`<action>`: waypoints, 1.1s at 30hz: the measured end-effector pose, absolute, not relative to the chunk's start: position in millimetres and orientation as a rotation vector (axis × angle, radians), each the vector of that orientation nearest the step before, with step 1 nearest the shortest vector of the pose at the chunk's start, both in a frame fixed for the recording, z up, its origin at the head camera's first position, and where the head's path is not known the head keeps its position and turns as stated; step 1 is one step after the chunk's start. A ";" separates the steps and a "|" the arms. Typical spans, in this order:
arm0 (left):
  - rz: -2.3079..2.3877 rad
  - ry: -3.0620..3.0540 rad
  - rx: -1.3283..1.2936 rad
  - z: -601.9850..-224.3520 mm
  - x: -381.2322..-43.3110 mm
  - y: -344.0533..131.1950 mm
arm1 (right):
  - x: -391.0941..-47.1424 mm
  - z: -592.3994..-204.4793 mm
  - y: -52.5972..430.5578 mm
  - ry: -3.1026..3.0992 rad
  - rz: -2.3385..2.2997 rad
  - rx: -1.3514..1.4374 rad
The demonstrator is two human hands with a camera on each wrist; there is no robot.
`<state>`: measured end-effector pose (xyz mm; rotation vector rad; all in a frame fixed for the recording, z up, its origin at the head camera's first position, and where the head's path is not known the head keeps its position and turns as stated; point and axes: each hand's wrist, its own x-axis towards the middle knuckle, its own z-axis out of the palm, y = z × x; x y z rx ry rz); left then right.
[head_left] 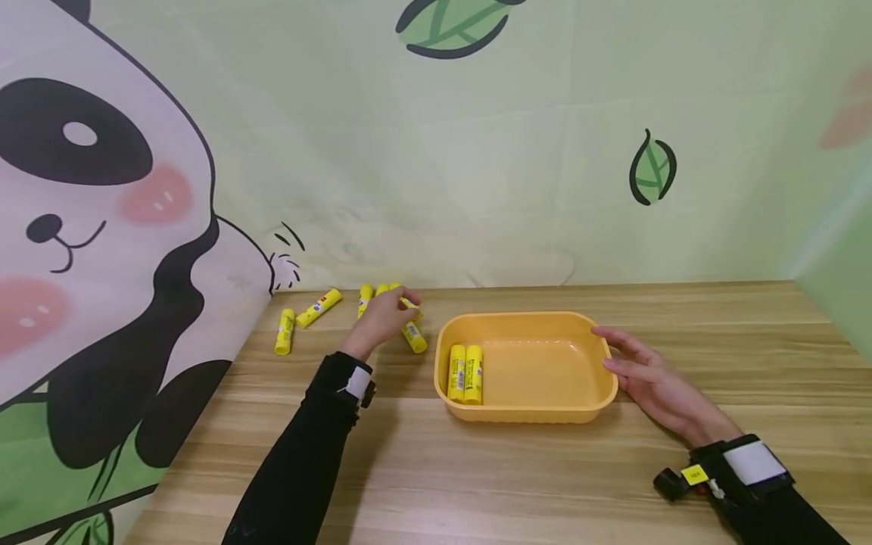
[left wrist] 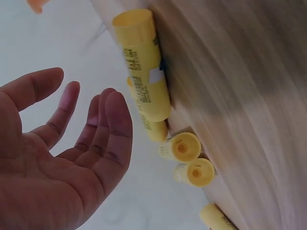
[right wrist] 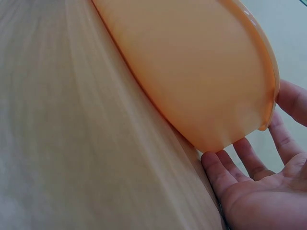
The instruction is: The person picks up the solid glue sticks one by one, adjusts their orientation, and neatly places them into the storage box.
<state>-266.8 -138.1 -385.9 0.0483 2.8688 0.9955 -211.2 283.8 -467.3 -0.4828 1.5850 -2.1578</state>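
My left hand hovers over a group of yellow glue sticks at the back of the table. In the left wrist view its fingers are loosely bent with nothing between them, apart from the nearest glue stick. The left hand partly hides this group in the head view. My right hand holds the right end of an orange-yellow plastic tray, its thumb at the rim and other fingers against the outer wall. Two glue sticks lie side by side at the tray's left end.
Two more glue sticks lie farther left, one pointing toward me and one slanted. The wooden table meets a printed cloth backdrop right behind the sticks. A panda-printed cloth bounds the left side.
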 end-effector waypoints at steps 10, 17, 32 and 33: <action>0.945 2.900 0.011 -392.7 -264.6 -137.5 | -209.9 -467.9 282.5 1.582 -2.161 -0.488; 0.879 2.908 -0.012 -397.8 -265.0 -139.6 | -209.8 -467.7 282.1 1.580 -2.158 -0.493; 0.836 2.923 -0.089 -406.9 -265.2 -137.3 | -210.0 -466.8 282.4 1.588 -2.157 -0.484; 0.828 2.927 -0.087 -407.6 -265.3 -137.4 | -210.1 -466.8 282.4 1.589 -2.156 -0.482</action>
